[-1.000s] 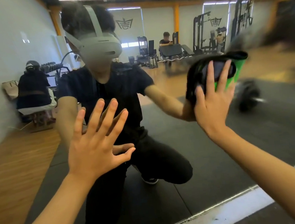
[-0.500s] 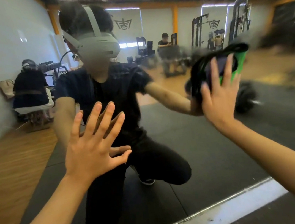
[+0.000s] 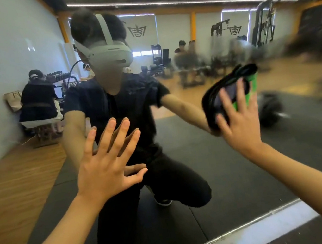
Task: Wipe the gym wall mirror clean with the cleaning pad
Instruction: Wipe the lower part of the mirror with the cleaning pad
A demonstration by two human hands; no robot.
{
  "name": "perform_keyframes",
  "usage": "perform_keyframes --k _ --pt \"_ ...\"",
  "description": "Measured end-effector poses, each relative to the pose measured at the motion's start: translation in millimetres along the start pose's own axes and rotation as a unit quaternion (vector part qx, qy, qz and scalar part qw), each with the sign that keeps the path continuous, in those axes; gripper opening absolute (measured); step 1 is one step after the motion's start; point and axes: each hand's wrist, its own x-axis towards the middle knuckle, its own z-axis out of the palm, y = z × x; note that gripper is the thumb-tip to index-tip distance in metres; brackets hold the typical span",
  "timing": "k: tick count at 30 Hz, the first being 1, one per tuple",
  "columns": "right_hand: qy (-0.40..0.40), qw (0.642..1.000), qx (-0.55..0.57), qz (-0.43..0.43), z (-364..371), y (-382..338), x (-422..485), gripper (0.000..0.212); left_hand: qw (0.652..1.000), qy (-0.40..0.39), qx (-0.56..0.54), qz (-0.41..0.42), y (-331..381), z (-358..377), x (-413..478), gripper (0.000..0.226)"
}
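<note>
2 hands meet the gym wall mirror [image 3: 241,152]: the left hand [image 3: 105,169], fingers spread, braces flat near its lower edge, while the right hand [image 3: 239,124] presses the cleaning pad [image 3: 223,92] with straight fingers against the smeared glass farther right.

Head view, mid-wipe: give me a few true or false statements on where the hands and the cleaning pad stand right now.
1. The right hand presses the cleaning pad against the mirror with straight fingers. True.
2. The left hand holds a spray bottle. False: it holds nothing and lies spread flat on the glass.
3. The pad is black and green. True.
4. The pad is down at the mirror's bottom edge. False: it sits well above that edge, to the right of the person's reflection.
5. The glass above and right of the pad looks smeared. True.
</note>
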Motion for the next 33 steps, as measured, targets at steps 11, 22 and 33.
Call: perform_keyframes --k 11,22,33 --pt "-0.011 0.993 0.01 -0.118 36.7 -83.9 -68.0 0.063 1.0 -0.002 -0.019 -0.003 -1.2 -1.4 -0.2 0.097" --pt "0.04 0.991 0.089 0.096 67.6 -151.2 -103.7 0.057 1.0 -0.005 -0.015 -0.006 -1.9 0.7 -1.8 0.094" --pt "0.041 0.958 0.072 0.276 60.2 -45.2 -116.0 0.062 1.0 0.013 0.003 -0.016 2.0 3.1 -2.5 0.097"
